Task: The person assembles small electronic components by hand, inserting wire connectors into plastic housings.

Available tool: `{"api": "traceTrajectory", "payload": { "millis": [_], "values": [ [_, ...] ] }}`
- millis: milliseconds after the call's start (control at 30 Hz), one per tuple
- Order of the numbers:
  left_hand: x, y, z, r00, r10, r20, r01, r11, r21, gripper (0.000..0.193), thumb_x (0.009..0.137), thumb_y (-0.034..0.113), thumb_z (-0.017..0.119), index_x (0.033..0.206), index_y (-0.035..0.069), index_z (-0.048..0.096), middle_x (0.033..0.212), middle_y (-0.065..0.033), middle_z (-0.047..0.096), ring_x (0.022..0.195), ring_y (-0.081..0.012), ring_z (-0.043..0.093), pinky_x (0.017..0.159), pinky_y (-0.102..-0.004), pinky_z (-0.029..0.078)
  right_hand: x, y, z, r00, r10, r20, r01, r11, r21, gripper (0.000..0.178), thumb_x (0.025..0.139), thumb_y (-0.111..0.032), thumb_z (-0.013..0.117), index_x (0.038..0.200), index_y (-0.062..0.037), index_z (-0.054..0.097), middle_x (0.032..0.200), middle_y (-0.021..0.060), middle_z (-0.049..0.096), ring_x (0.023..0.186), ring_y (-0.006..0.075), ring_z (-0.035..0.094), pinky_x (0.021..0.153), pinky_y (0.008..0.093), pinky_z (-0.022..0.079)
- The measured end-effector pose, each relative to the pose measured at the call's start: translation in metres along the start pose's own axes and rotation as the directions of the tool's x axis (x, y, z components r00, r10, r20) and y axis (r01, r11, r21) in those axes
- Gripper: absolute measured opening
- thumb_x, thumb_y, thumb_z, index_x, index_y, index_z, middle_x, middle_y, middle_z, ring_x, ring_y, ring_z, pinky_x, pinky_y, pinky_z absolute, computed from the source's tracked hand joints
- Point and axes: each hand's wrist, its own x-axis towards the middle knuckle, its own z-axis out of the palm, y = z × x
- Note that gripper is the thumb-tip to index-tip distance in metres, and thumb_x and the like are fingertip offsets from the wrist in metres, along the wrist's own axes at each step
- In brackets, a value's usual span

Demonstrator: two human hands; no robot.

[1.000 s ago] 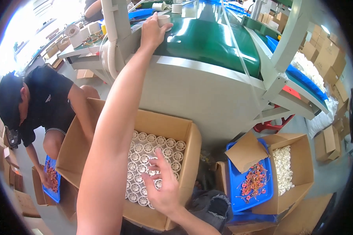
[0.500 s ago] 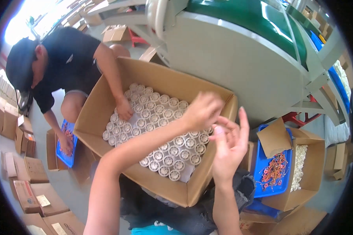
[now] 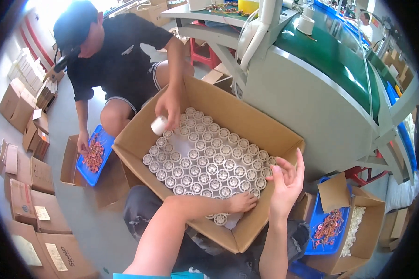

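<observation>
Inside a large open carton [image 3: 293, 139] in front of me stand rows of white round hollow parts [image 3: 213, 168] with ribbed centres. My left hand [image 3: 243, 202] is low over the rows near the carton's right corner, its fingers bent together and touching the parts. What they hold, if anything, is hidden. My right hand [image 3: 286, 186] is raised at the carton's right rim, index finger upright, thumb and other fingers curled together; no object shows in it. Across the carton, a co-worker's hand [image 3: 170, 107] holds a white cylindrical part [image 3: 159, 124] above the rows.
The co-worker's other hand [image 3: 83, 142] is in a blue tray [image 3: 106, 144] of reddish wired pieces. At right, another blue tray [image 3: 346, 214] holds similar pieces, beside a carton [image 3: 370, 214] of small cream parts. A grey machine [image 3: 284, 93] with a green belt stands behind; cartons [image 3: 21, 204] line the left.
My left hand has left my right hand and gone down onto the parts. The co-worker's hand has risen from the rows with a white part. The view has shifted.
</observation>
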Motion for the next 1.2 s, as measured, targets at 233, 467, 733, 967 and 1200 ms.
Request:
{"api": "traceTrajectory", "payload": {
  "millis": [233, 467, 733, 967, 1200],
  "values": [
    [-0.015, -0.005, -0.017, 0.977, -0.056, 0.204, 0.091, 0.982, -0.166, 0.04, 0.082, 0.035, 0.064, 0.111, 0.008, 0.059, 0.106, -0.0087, 0.059, 0.103, -0.0238, 0.054, 0.083, -0.0391, 0.042, -0.004, 0.006, 0.003, 1.0, 0.015, -0.005, -0.015, 1.0, -0.003, 0.069, 0.09, 0.004, 0.062, 0.151, -0.0044, 0.031, 0.11, 0.0139, 0.059, 0.088, 0.013, 0.059, 0.069, 0.0255, 0.055],
    [0.04, -0.037, -0.153, 0.885, -0.373, 0.277, 0.464, 0.676, -0.573, 0.064, 0.07, 0.024, 0.083, 0.118, -0.002, 0.051, 0.113, -0.0215, 0.059, 0.108, -0.0384, 0.06, 0.09, -0.0451, 0.048, 0.01, -0.012, -0.028, 0.986, -0.088, -0.141, 0.081, 0.995, -0.055, 0.066, 0.09, 0.001, 0.063, 0.15, -0.0067, 0.034, 0.112, 0.0126, 0.061, 0.092, 0.0127, 0.06, 0.071, 0.0254, 0.056],
    [-0.031, -0.042, -0.228, 0.538, -0.783, 0.314, 0.167, -0.266, -0.949, 0.07, 0.075, -0.001, 0.08, 0.129, -0.002, 0.036, 0.112, -0.0148, 0.059, 0.101, -0.0214, 0.063, 0.085, -0.0352, 0.054, 0.01, -0.063, -0.072, 0.924, -0.309, -0.224, 0.285, 0.949, -0.135, 0.066, 0.09, -0.001, 0.064, 0.149, -0.0067, 0.035, 0.112, 0.0106, 0.061, 0.088, 0.0121, 0.06, 0.068, 0.0251, 0.055],
    [-0.025, -0.024, -0.239, 0.715, -0.57, 0.405, -0.031, -0.605, -0.796, 0.049, 0.077, 0.001, 0.076, 0.122, -0.004, 0.058, 0.111, -0.0114, 0.066, 0.101, -0.016, 0.063, 0.091, -0.0327, 0.05, -0.009, -0.012, -0.284, 0.858, -0.289, -0.425, -0.186, 0.596, -0.781, 0.028, 0.084, -0.008, 0.065, 0.111, -0.0029, 0.071, 0.089, 0.0121, 0.073, 0.076, 0.0179, 0.068, 0.07, 0.0327, 0.056],
    [-0.025, -0.014, -0.249, 0.736, -0.572, 0.362, -0.153, -0.661, -0.735, 0.057, 0.076, 0.005, 0.074, 0.125, -0.006, 0.048, 0.118, -0.0202, 0.063, 0.112, -0.0299, 0.063, 0.102, -0.0398, 0.049, -0.05, 0.053, -0.311, 0.915, -0.058, -0.4, -0.381, 0.203, -0.902, 0.022, 0.075, -0.013, 0.073, 0.094, -0.004, 0.077, 0.091, 0.0213, 0.072, 0.085, 0.0349, 0.071, 0.079, 0.0427, 0.056]
  ]
}}
